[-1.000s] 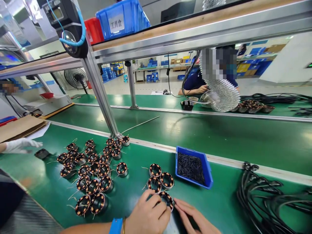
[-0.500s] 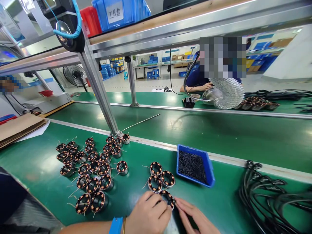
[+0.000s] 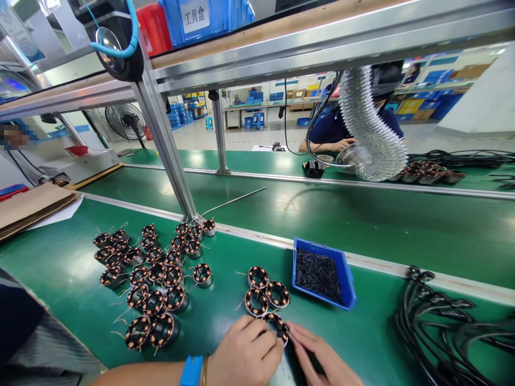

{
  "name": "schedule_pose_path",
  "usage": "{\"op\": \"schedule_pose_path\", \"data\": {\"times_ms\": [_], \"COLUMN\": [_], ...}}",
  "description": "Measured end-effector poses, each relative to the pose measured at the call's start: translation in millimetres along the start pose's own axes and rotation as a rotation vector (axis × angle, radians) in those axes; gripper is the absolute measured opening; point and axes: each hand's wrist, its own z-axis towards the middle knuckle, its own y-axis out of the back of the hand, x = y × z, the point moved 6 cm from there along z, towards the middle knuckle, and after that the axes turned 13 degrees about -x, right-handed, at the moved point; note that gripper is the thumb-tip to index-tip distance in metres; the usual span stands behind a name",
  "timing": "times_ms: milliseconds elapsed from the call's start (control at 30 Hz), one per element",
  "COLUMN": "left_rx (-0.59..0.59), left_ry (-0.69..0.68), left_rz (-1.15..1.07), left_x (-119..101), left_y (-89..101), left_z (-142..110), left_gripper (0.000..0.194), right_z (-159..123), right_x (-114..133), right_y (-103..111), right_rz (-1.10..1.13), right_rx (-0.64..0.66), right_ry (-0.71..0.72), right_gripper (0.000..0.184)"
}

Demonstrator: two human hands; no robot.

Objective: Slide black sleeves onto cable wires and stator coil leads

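Between my two hands sits a copper-wound motor stator [image 3: 276,324], partly covered by my fingers. My left hand [image 3: 247,351], with a blue wristband [image 3: 192,371] behind it, is closed around the stator's near left side. At the stator's right edge, my right hand [image 3: 317,356] pinches with thumb and forefinger. Whatever lies between those fingertips is too small and hidden to name. Just beyond are three more stators [image 3: 256,302] grouped close together, thin wire ends sticking out. A blue tray [image 3: 348,279] full of short black tubing pieces [image 3: 317,272] stands beyond my right hand.
Many stators [image 3: 153,302] stand clustered at the left. Black cables [image 3: 438,332] lie at the right. A metal post [image 3: 164,155] rises to an overhead shelf [image 3: 257,53]. Across the bench, a person [image 3: 330,131] sits behind a clear flexible duct [image 3: 372,128]. Cardboard sheets [image 3: 36,209] lie far left.
The view has shifted very slightly. Both hands stay at the same stator in nearly the same pose. Across the bench, the person's head now appears lower, behind the duct.
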Motion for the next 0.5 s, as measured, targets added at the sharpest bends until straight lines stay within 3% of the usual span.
{"op": "schedule_pose_path", "data": {"times_ms": [133,267,400,500], "left_rx": [0.108,0.146,0.121,0.183], "left_ry": [-0.001,0.034,0.113,0.224], "left_rz": [-0.002,-0.032,-0.135,-0.068], "left_x": [0.5,1.2,11.4,34.9], "left_y": [-8.3,-11.6,10.8,31.5], "left_z": [-7.4,-14.2,3.2,32.6], "left_gripper": [0.028,0.022,0.017,0.037], "right_z": [8.2,-0.1,-18.3,-20.5], "right_x": [-0.1,0.9,1.2,-0.3], "right_y": [0.8,-8.8,-20.4,-16.4], "right_rz": [0.062,0.103,0.087,0.056], "right_rx": [-0.058,0.037,0.096,0.053], "right_ry": [-0.038,-0.093,-0.161,-0.201], "right_gripper": [0.021,0.028,0.052,0.058]}}
